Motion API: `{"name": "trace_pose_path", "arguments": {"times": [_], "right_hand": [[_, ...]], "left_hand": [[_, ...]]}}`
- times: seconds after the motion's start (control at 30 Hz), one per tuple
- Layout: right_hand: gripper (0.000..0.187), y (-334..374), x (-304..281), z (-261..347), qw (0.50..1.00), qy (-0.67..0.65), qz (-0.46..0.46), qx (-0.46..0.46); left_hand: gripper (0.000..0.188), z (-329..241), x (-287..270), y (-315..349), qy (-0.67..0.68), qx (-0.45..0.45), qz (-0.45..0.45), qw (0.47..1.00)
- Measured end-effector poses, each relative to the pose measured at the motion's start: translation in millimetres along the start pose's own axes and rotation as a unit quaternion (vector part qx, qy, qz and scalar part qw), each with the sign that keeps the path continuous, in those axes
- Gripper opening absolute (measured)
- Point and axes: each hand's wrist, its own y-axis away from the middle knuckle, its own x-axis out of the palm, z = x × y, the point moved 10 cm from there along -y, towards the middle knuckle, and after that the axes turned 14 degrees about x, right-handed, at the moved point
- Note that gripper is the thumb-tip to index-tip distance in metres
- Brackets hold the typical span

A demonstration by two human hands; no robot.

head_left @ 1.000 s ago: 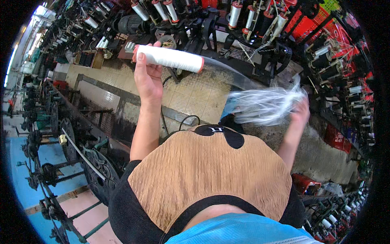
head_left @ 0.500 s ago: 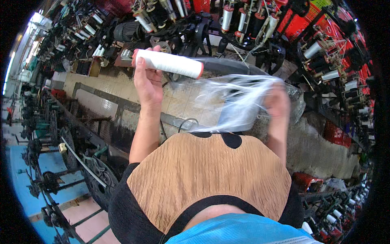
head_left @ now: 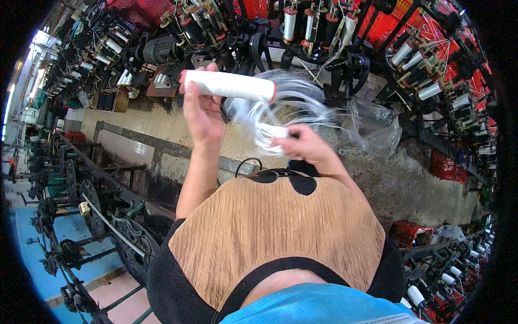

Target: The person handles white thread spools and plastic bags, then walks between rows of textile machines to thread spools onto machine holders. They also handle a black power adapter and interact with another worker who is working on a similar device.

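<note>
My left hand [head_left: 204, 110] is closed round the near-left end of a white thread spool [head_left: 232, 85] with red end rims, held almost level in front of me. My right hand [head_left: 310, 144] pinches a bunch of looped white thread [head_left: 268, 135] below the spool's right end. Blurred loose strands [head_left: 307, 100] fan out from that bunch, behind and to the right of the spool. Whether they join the thread wound on the spool I cannot tell. Parts of the fingers on my left hand are hidden behind the spool.
Machines carrying several upright white spools [head_left: 290, 24] stand along the far side, with a grey motor [head_left: 160, 49] at the far left. A clear plastic bag [head_left: 372, 127] is to the right. Red crates [head_left: 449, 166] sit farther right, and a dark machine frame [head_left: 116, 216] runs along my left.
My right hand has swung left and nearer the spool, drawing the spread strands into loops. The spool has shifted slightly right in my left hand.
</note>
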Motion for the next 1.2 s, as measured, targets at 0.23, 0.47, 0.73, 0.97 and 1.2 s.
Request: {"name": "trace_pose_path", "arguments": {"times": [0.23, 0.47, 0.73, 0.97, 1.2], "right_hand": [[0.028, 125, -247, 34, 0.912, -0.219, -0.208, -0.278], [0.016, 299, -307, 21, 0.630, -0.353, -0.411, -0.557], [0.031, 32, -32, 49, 0.984, -0.064, -0.058, -0.155], [0.023, 125, -123, 86, 0.936, 0.193, -0.281, -0.091], [0.023, 254, -166, 189, 0.782, 0.441, -0.385, -0.214]], "left_hand": [[0.049, -3, -9, 8, 0.016, 0.002, 0.051, 0.999], [0.045, -17, -27, -12, 0.014, 0.064, 0.000, 0.998], [0.053, 19, 33, 10, 0.094, -0.003, 0.088, 0.992], [0.041, 16, 83, 5, 0.145, -0.045, 0.226, 0.962], [0.037, 74, 153, 65, -0.267, -0.031, 0.436, 0.859]]}}
